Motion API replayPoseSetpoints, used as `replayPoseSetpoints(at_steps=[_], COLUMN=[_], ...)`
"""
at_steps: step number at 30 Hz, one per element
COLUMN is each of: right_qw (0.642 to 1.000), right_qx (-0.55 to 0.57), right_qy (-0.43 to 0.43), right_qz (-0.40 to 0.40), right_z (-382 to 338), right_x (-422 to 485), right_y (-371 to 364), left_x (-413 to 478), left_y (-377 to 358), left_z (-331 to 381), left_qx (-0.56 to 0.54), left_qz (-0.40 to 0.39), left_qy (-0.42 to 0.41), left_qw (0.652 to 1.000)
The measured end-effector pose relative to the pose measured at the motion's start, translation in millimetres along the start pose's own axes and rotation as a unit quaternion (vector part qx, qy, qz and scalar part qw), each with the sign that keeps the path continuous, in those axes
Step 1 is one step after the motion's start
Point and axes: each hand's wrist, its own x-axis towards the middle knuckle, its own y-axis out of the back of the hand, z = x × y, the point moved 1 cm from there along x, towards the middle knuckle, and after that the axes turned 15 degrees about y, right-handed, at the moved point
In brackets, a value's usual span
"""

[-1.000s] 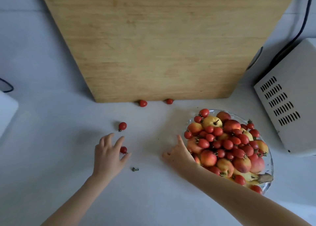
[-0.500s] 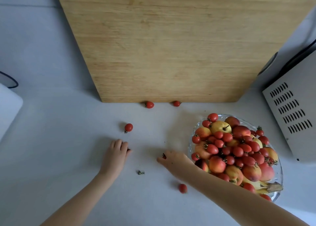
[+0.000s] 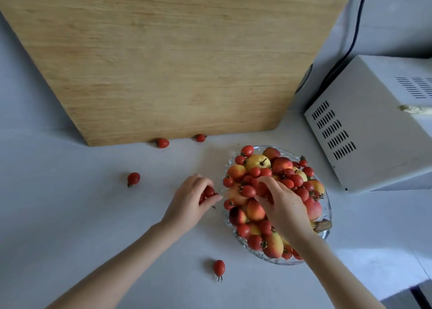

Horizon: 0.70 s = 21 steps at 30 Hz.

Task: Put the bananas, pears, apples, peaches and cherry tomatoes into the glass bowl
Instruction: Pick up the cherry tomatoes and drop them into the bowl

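The glass bowl (image 3: 326,232) stands right of centre, heaped with cherry tomatoes, peaches and a yellow pear (image 3: 257,161). My left hand (image 3: 190,203) is just left of the bowl's rim, fingers curled round a cherry tomato (image 3: 208,192). My right hand (image 3: 284,204) lies over the fruit pile with its fingertips among the tomatoes; whether it holds one is hidden. Loose cherry tomatoes lie on the white table: one at the left (image 3: 133,178), one near the front (image 3: 219,267), and two against the board's edge (image 3: 162,142) (image 3: 200,137).
A large wooden cutting board (image 3: 175,56) fills the back of the table. A white vented appliance (image 3: 364,131) with a black cable (image 3: 350,44) stands at the right, close to the bowl.
My left hand picked up a tomato and moved right to the bowl's rim. My right hand rose from the table onto the fruit pile. The camera view shifted closer.
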Motion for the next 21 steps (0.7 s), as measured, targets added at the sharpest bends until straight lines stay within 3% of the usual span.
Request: replayPoseSetpoints(at_steps=[6,10,14,17,21], right_qw=[0.996,0.993,0.997,0.997,0.991], right_qx=[-0.051,-0.081,-0.028,0.011,0.053], right_qy=[-0.07,-0.053,-0.074,-0.073,-0.119], right_qz=[0.013,-0.061,0.004,-0.006,-0.024], right_z=[40,43,39,31,30], right_x=[7,17,7,-13,-48], right_y=[8,5,20,25,25], left_x=[27,35,27,12,-7], left_y=[-53,-66,-61,-61,-82], left_z=[52,53,45,52,61], left_qx=[-0.015,0.01,-0.005,-0.037,-0.001], left_qz=[-0.009,-0.016,0.03,0.055,-0.018], left_qy=[-0.026,-0.007,0.009,-0.045,-0.155], left_qw=[0.999,1.0,1.0,0.997,0.988])
